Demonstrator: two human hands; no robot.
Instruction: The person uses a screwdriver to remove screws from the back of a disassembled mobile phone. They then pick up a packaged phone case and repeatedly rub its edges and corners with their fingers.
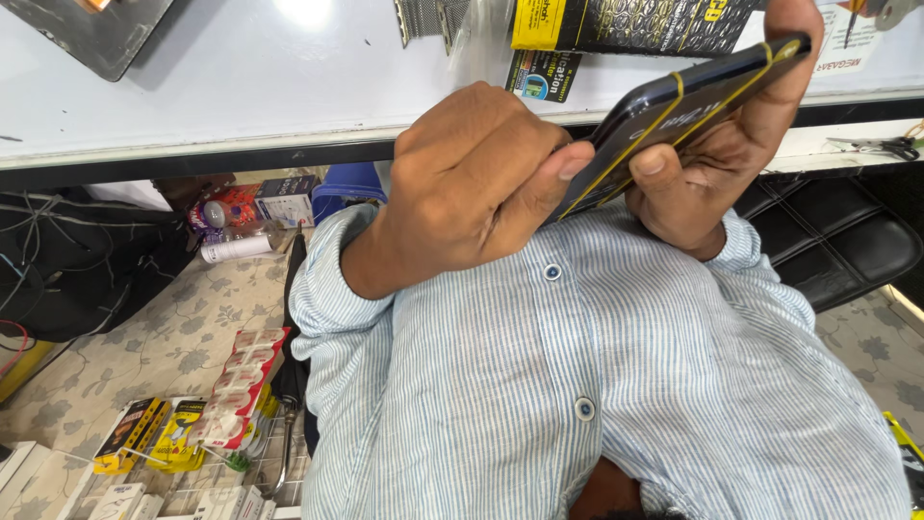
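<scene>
Gripping dark phone (688,101) | right hand (717,159) clasps its edges | left hand (472,183) pinches its lower end

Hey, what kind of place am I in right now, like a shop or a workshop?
Probably a small phone repair or accessory shop. The two hands hold a dark phone at a white counter; packaged goods in yellow boxes and red blister packs lie on the floor, and scissors rest on the counter.

At centre frame our left hand (472,183) is curled into a fist, thumb pressed on the edge of a dark phone (674,111) with yellow bands. Our right hand (717,144) grips the phone from the right. The white counter (241,87) runs along the top.
</scene>
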